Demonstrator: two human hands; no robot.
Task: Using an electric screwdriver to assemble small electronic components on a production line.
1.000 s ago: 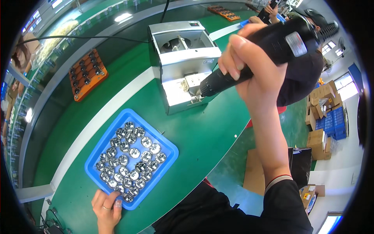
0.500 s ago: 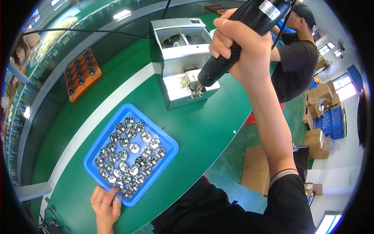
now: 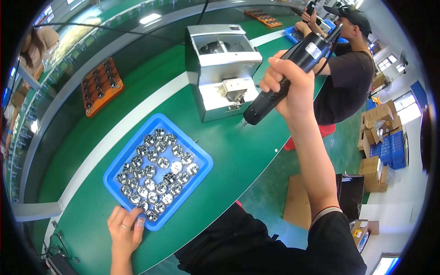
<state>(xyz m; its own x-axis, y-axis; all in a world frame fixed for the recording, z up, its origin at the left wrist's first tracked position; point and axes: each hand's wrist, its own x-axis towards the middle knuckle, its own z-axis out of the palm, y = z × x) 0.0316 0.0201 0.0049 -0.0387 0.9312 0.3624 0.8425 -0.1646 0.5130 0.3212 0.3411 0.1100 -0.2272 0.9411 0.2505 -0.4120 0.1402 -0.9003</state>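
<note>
My right hand point(image 3: 293, 85) is wrapped round a black electric screwdriver point(image 3: 268, 98), its tip slanting down to the left, in the air beside a grey screw feeder point(image 3: 224, 64). Whether a screw sits on the tip is too small to tell. A blue tray point(image 3: 201, 153) in front of me holds many round silver-and-black parts point(image 3: 162, 162) in loose rows. My left hand point(image 3: 123, 229) is curled at the tray's near corner, index finger and thumb closed at the edge of a round part point(image 3: 142, 206). The grip itself is partly hidden.
An orange rack point(image 3: 101, 87) with black-and-silver parts lies at the left, behind a white strip on the green table point(image 3: 220, 169). Another orange rack point(image 3: 262, 18) is at the back. A co-worker point(image 3: 348, 73) sits at the right by another blue tray. A cable point(image 3: 105, 30) crosses above.
My right hand has pulled the screwdriver away from the feeder's front, down and nearer to me. My left hand stays at the tray corner. The view has shifted slightly.
</note>
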